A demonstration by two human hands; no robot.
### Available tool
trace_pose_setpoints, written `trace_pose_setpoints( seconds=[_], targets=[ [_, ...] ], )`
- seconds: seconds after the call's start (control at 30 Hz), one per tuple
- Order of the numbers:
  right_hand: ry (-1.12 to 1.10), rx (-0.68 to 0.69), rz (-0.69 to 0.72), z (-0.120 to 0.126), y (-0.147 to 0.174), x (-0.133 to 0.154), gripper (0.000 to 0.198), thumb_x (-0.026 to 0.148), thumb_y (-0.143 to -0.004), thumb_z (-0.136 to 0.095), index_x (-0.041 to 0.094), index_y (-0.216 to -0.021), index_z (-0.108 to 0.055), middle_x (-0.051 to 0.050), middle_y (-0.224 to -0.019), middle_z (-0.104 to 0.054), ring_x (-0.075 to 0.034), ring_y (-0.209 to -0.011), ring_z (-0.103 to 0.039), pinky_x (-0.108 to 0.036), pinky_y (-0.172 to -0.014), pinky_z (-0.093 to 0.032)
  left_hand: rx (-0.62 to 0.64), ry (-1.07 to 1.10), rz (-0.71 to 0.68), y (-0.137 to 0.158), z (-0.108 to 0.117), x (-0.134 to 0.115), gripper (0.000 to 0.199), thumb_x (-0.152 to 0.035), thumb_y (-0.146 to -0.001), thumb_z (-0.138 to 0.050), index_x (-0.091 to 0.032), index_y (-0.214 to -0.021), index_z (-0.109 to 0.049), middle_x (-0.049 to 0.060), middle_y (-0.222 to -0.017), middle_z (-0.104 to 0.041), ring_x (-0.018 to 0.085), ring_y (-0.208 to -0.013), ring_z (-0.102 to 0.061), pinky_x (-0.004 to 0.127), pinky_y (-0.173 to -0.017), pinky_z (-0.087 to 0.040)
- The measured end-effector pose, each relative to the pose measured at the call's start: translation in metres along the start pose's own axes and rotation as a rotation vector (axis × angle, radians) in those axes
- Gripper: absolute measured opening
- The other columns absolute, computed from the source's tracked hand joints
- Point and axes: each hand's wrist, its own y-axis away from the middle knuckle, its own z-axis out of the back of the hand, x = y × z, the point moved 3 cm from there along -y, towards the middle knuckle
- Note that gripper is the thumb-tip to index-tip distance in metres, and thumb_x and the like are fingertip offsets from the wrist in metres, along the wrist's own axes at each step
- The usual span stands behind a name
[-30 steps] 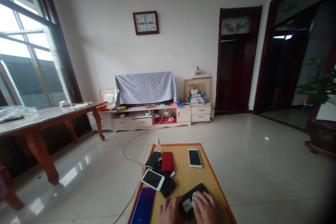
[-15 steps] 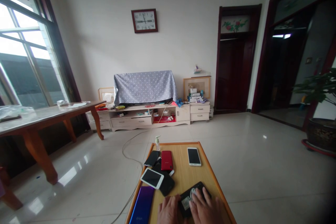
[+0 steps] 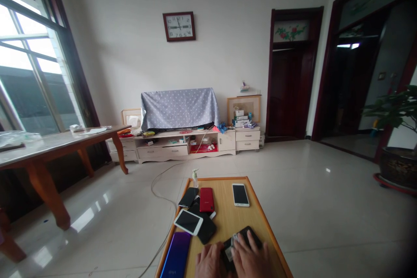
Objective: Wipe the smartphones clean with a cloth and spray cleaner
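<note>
A black phone [image 3: 252, 232] lies tilted on the small wooden table, with a pale label-like patch on its upper face. My right hand [image 3: 249, 255] is over it, fingers stretched and pressing a crumpled white wipe [image 3: 234, 239] onto that face. At the phone's left edge, my left hand [image 3: 208, 260] rests with fingers bent and steadies it. The left fingertips are partly hidden. Left of my hands are a blue-purple phone [image 3: 176, 254] and a white phone [image 3: 189, 221] lying across dark phones [image 3: 207, 229].
A red phone [image 3: 206, 200], a black phone [image 3: 188, 197] and a pump bottle [image 3: 195, 178] are toward the table's far left. A white-framed phone [image 3: 240, 195] lies at far right. The table's raised orange rim [image 3: 269, 226] runs along its edge. A cable [image 3: 159, 195] trails on the floor.
My right hand has slid slightly left across the black phone, with the white wipe under its fingers. My left hand stays almost in place.
</note>
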Motion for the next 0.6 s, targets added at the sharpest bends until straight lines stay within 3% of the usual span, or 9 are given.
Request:
trace_pose_setpoints(
  seconds=[0.1, 0.17, 0.3, 0.4, 0.53, 0.6],
  targets=[
    [-0.095, 0.088, 0.124, -0.019, 0.006, 0.022, 0.033, 0.048, -0.096, -0.047, 0.056, -0.126, -0.06, 0.006, -0.136, -0.061, -0.037, -0.134, -0.05, -0.073, -0.106, -0.035, 0.0, -0.004, 0.003, -0.002, -0.003, 0.002, 0.058, -0.033, -0.079, -0.048, -0.029, -0.136, -0.051, 0.002, -0.138, -0.061, 0.024, -0.131, -0.047, 0.035, -0.105, -0.035],
    [-0.119, 0.109, 0.14, -0.019, 0.006, 0.026, 0.033, 0.05, -0.097, -0.046, 0.057, -0.126, -0.059, 0.007, -0.137, -0.061, -0.036, -0.136, -0.048, -0.073, -0.108, -0.032, 0.005, -0.012, 0.014, -0.002, -0.004, 0.001, 0.058, -0.032, -0.08, -0.046, -0.029, -0.137, -0.05, 0.002, -0.14, -0.06, 0.023, -0.133, -0.047, 0.034, -0.105, -0.034],
    [-0.053, 0.039, 0.019, 0.006, -0.007, 0.013, 0.04, 0.051, -0.101, -0.035, 0.048, -0.132, -0.06, 0.003, -0.144, -0.055, -0.037, -0.143, -0.039, -0.078, -0.11, -0.019, -0.012, -0.02, 0.041, 0.0, 0.002, -0.007, 0.069, -0.038, -0.069, -0.058, -0.027, -0.137, -0.051, 0.005, -0.14, -0.059, 0.026, -0.133, -0.046, 0.036, -0.107, -0.034],
    [-0.021, 0.006, -0.043, 0.014, -0.015, 0.009, 0.044, 0.05, -0.102, -0.031, 0.044, -0.131, -0.062, 0.001, -0.144, -0.056, -0.037, -0.144, -0.036, -0.08, -0.109, -0.017, -0.003, -0.015, 0.034, 0.001, 0.003, -0.009, 0.075, -0.038, -0.063, -0.062, -0.027, -0.136, -0.051, 0.006, -0.139, -0.059, 0.027, -0.132, -0.047, 0.037, -0.107, -0.035],
    [-0.06, 0.034, 0.041, -0.017, -0.004, 0.023, 0.036, 0.052, -0.098, -0.041, 0.049, -0.125, -0.064, 0.002, -0.138, -0.061, -0.037, -0.137, -0.047, -0.076, -0.109, -0.025, -0.029, -0.004, 0.033, -0.003, -0.003, 0.001, 0.061, -0.037, -0.078, -0.049, -0.028, -0.138, -0.05, 0.005, -0.14, -0.059, 0.025, -0.133, -0.047, 0.036, -0.106, -0.035],
    [-0.068, 0.007, 0.055, -0.037, 0.008, 0.029, 0.03, 0.049, -0.094, -0.049, 0.052, -0.116, -0.069, 0.005, -0.131, -0.065, -0.036, -0.131, -0.053, -0.074, -0.11, -0.028, -0.016, -0.017, 0.026, -0.006, -0.009, 0.008, 0.064, -0.032, -0.078, -0.048, -0.026, -0.141, -0.048, 0.005, -0.142, -0.057, 0.025, -0.134, -0.046, 0.035, -0.107, -0.033]
  ],
)
